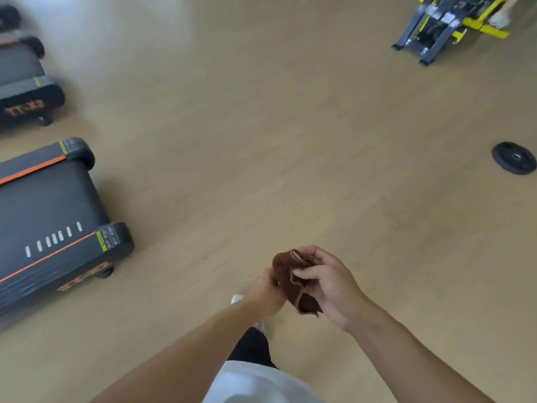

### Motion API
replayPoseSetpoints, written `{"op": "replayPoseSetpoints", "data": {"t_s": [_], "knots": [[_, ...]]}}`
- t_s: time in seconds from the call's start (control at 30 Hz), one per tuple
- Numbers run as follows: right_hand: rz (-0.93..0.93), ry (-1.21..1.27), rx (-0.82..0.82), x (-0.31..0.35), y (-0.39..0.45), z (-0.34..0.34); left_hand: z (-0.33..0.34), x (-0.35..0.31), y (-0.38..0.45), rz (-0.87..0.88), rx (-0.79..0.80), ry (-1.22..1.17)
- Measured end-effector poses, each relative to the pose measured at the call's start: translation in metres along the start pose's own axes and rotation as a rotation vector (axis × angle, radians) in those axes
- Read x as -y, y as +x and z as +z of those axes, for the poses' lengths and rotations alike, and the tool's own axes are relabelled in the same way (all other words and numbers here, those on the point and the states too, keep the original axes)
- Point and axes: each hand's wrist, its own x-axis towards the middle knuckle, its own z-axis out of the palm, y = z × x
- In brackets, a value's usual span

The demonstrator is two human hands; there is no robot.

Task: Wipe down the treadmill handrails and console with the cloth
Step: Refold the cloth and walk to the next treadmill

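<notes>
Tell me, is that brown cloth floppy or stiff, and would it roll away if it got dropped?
Probably floppy: the cloth is crumpled between the left hand and right hand, with a corner drooping below them. It looks light, since fingertips alone pinch it. It likely wouldn't roll; it would just flop onto the floor.

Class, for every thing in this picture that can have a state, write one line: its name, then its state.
Brown cloth: crumpled, held in both hands.
Left hand: grips the cloth.
Right hand: grips the cloth.
Black treadmill with orange stripes: untouched, on the floor.
Black round weight plate: flat on the floor.
</notes>
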Motion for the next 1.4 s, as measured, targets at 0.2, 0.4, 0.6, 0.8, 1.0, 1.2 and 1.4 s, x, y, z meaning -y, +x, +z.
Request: {"op": "replayPoseSetpoints", "data": {"t_s": [0.2,0.4,0.6,0.8,1.0,1.2,1.4], "knots": [[-0.036,0.177,0.073,0.112,0.142,0.048,-0.126,-0.016,0.096,-0.063,-0.062,-0.105],[0.034,0.156,0.119,0.207,0.287,0.085,-0.248,-0.067,0.175,-0.121,-0.229,-0.238],[0.105,-0.377,0.335,0.304,0.452,0.138,-0.347,-0.121,0.279,-0.203,-0.383,-0.214],[0.112,-0.449,0.32,0.415,0.589,0.232,-0.424,-0.143,0.345,-0.448,-0.27,-0.227],[0.09,-0.672,0.459,0.493,0.698,0.37,-0.505,-0.164,0.401,-0.304,-0.766,-1.163],[0.141,-0.724,0.53,0.524,0.814,0.513,-0.659,-0.163,0.486,-0.202,-0.843,-1.354],[0.23,-0.962,0.597,0.561,0.898,0.628,-0.837,-0.165,0.542,-0.274,-0.879,-1.233]]}}
